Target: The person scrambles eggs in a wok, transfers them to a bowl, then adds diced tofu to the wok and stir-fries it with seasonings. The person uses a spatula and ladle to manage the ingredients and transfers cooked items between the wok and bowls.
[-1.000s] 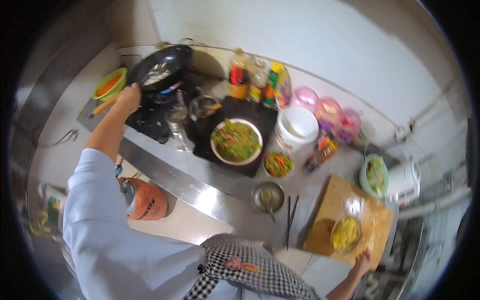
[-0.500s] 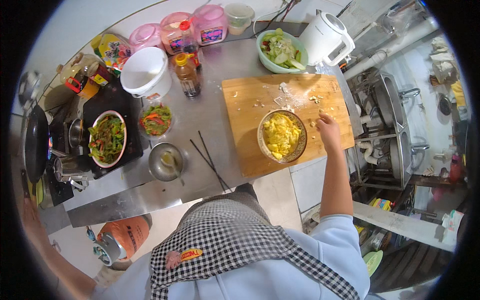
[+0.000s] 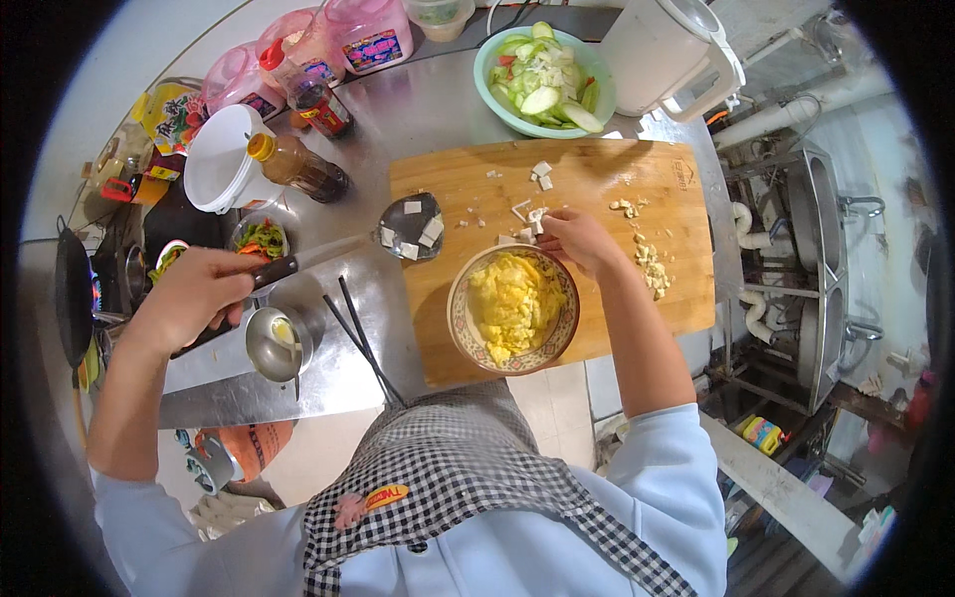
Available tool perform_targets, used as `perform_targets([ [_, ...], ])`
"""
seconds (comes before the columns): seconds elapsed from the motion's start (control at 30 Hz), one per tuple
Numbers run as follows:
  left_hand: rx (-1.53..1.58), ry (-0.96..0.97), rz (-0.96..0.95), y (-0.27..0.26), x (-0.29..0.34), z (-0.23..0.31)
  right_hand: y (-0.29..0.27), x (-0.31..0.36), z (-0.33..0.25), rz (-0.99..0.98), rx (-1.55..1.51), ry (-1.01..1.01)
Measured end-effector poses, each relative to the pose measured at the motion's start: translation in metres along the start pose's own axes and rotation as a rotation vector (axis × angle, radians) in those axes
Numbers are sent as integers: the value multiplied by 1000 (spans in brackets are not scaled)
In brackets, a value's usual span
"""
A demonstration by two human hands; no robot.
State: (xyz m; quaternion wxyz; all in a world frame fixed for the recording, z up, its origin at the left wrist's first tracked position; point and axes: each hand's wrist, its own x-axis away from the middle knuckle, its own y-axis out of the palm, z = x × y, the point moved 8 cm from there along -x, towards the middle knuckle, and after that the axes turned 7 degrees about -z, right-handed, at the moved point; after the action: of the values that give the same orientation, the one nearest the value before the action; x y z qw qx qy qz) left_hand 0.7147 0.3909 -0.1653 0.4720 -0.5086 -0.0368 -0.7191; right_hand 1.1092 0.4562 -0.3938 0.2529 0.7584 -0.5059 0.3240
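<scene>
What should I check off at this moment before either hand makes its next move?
1. Left hand closed on the spatula handle: ok.
2. White cubes resting on the spatula's blade: ok, several are there.
3. Right hand gripping the white pieces at its fingertips: cannot tell, it may only be touching them.
4. Loose cubes gathered up: not ok, some lie on the cutting board.
5. Bowl of yellow food standing upright on the board: ok.
6. Contents of the wok: cannot tell, its inside is hidden.

Bright light glints off the counter [image 3: 423,107]; blackened edges bend.
</scene>
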Motion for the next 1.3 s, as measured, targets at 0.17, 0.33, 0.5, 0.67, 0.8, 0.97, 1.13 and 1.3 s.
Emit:
perform_targets([
  [0.17, -110, -24, -127, 8, -27, 29, 10, -6, -13, -52, -207, -115],
  [0.33, -162, -69, -106, 13, -28, 41, -5, -4, -5, -116, 171, -4],
  [0.5, -200, -87, -107, 25, -36, 49, 27, -18, -9, -310, 109, -16],
  [0.67, -24, -26, -106, 43, -56, 52, 20, -16, -21, -250, -146, -42],
  [0.8, 168, -1, -122, 54, -63, 56, -19, -22, -50, 4, 149, -305],
  [0.97, 119, -36, -88, 48, -45, 64, -18, -15, -82, 550, 1082, -701],
  [1.13, 101, -71, -107, 47, -49, 75, 1, -39, -66, 311, 954, -508],
  [1.3, 117, -62, -119, 52, -68, 81, 12, -38, -64, 163, 745, -521],
])
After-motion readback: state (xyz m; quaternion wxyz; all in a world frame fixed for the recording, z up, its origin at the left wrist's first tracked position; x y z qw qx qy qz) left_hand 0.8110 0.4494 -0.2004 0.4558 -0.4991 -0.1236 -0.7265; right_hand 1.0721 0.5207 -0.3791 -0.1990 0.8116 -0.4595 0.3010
